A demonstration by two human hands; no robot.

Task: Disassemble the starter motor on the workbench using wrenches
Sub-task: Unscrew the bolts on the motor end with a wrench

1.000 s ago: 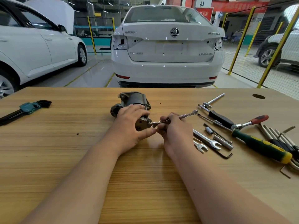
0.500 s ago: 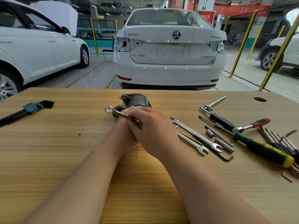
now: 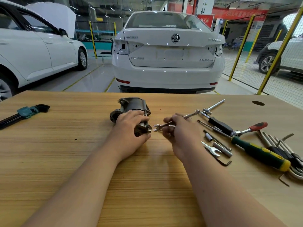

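The grey starter motor (image 3: 134, 104) lies on the wooden workbench (image 3: 65, 145), its near end pointing toward me. My left hand (image 3: 129, 126) grips the motor's body from above and holds it down. My right hand (image 3: 177, 130) pinches a small silver combination wrench (image 3: 190, 115) by its shaft. The wrench's open jaw sits just right of the motor's near end, beside a bolt head there; I cannot tell whether it touches.
Right of my hands lie more wrenches (image 3: 210, 149), a socket extension, a ratchet with a red grip (image 3: 255, 127), a green-and-yellow screwdriver (image 3: 259, 153) and loose hex keys. A hex key set in a teal holder (image 3: 24, 112) lies far left. White cars stand beyond the bench.
My right hand swung the wrench from over the motor's left side back to the right. The wrench's open jaw now sits at the motor's near end. My left hand stayed on the motor.
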